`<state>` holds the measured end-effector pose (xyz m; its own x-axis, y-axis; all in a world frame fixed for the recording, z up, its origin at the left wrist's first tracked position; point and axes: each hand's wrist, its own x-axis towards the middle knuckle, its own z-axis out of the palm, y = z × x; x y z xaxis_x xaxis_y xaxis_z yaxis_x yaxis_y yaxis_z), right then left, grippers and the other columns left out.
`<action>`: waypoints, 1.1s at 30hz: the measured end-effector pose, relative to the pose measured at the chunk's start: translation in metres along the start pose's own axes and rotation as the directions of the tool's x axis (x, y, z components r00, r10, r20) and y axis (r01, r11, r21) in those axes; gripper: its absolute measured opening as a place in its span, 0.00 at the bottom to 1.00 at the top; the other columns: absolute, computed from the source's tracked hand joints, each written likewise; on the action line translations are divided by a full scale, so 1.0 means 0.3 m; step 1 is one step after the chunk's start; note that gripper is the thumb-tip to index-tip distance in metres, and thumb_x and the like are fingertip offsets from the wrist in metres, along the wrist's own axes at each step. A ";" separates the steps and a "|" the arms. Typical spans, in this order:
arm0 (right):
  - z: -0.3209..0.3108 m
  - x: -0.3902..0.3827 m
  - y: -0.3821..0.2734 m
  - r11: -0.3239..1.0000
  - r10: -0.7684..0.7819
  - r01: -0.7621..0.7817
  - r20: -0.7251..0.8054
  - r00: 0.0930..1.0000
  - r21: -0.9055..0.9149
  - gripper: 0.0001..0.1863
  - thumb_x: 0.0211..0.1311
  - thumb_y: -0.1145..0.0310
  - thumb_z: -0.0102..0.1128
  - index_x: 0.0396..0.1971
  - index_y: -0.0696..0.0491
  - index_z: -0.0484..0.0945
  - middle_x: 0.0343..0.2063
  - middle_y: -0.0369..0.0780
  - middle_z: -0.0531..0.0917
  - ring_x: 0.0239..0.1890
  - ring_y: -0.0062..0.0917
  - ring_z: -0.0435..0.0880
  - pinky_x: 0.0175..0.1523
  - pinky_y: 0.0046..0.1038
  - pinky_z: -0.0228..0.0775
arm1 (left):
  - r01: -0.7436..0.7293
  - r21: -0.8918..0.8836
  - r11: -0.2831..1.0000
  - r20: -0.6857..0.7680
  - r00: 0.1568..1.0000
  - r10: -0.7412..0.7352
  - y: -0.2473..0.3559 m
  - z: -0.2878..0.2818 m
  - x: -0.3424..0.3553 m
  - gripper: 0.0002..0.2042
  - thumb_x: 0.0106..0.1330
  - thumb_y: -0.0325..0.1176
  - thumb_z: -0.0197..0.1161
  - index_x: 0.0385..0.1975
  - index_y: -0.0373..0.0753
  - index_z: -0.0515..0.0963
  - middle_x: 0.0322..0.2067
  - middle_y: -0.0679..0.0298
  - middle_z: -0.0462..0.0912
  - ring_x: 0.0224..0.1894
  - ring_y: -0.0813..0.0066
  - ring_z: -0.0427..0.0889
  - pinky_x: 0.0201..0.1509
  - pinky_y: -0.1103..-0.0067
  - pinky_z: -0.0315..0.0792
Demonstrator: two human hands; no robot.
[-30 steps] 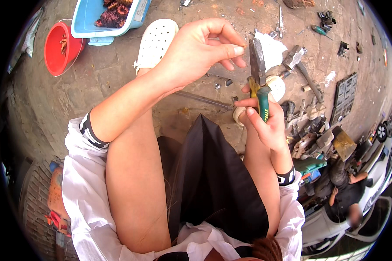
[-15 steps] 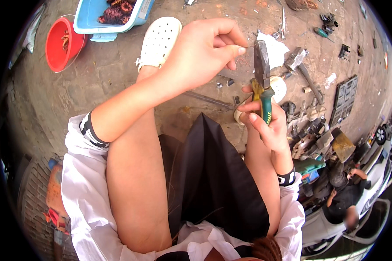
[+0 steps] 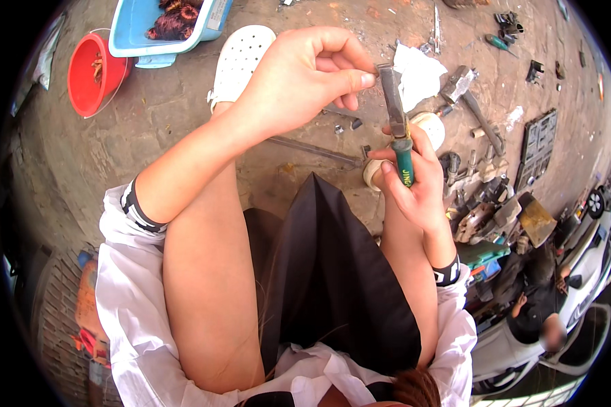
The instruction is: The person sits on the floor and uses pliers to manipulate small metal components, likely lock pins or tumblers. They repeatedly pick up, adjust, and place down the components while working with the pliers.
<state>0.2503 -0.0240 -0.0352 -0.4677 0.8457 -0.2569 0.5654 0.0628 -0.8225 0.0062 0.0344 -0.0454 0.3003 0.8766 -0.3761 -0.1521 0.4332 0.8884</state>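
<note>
My right hand (image 3: 419, 178) is wrapped round the green handles of a pair of pliers (image 3: 392, 98), whose dark metal jaws point away from me. At the tip of the jaws, my left hand (image 3: 302, 85) pinches thumb against forefinger. A thin wire is between those fingertips and the jaws; it is so fine that it barely shows. Both hands are held up over the ground, above my knees. Whether the jaws are fully closed on the wire is too small to tell.
A blue tub (image 3: 125, 37) with coils of copper-coloured wire and a red bucket (image 3: 81, 88) stand far left. Right of my foot lie white paper (image 3: 417, 78), a hammer (image 3: 478, 112), a black tool case (image 3: 536, 152) and metal parts. Another person (image 3: 536, 319) is near a white car.
The pliers have shifted slightly left and turned, with their handles now closer together in my right hand. My left hand has moved slightly left, still pinching at the jaw tip.
</note>
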 end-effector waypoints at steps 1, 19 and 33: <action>0.000 -0.001 -0.001 1.000 -0.004 0.004 -0.008 1.000 0.003 0.10 0.52 0.78 0.60 0.36 0.58 0.85 0.55 0.49 0.73 0.52 0.39 0.78 0.56 0.31 0.69 | 0.011 0.000 1.000 0.004 1.000 -0.011 0.005 0.001 0.000 0.03 0.64 0.24 0.64 0.34 0.32 0.78 0.25 0.66 0.81 0.28 0.84 0.81 0.33 0.85 0.76; -0.034 -0.004 -0.011 0.949 0.114 -0.114 0.018 0.993 0.294 0.11 0.54 0.78 0.57 0.35 0.56 0.86 0.50 0.42 0.76 0.55 0.31 0.73 0.60 0.31 0.63 | 0.092 -0.196 0.976 0.055 0.995 -0.083 0.003 0.028 0.008 0.11 0.69 0.33 0.61 0.46 0.35 0.78 0.36 0.64 0.83 0.35 0.80 0.82 0.38 0.86 0.76; -0.003 0.004 0.011 0.992 -0.024 0.018 0.045 0.999 0.124 0.11 0.51 0.78 0.58 0.35 0.57 0.85 0.58 0.46 0.73 0.50 0.29 0.75 0.57 0.33 0.68 | 0.041 -0.084 0.996 0.039 0.999 -0.037 -0.014 0.003 0.003 0.06 0.65 0.29 0.64 0.38 0.35 0.80 0.28 0.70 0.80 0.27 0.88 0.77 0.30 0.88 0.73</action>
<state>0.2523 -0.0225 -0.0378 -0.5114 0.8191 -0.2597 0.4683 0.0122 -0.8835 0.0078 0.0331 -0.0493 0.3423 0.8509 -0.3985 -0.2179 0.4845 0.8472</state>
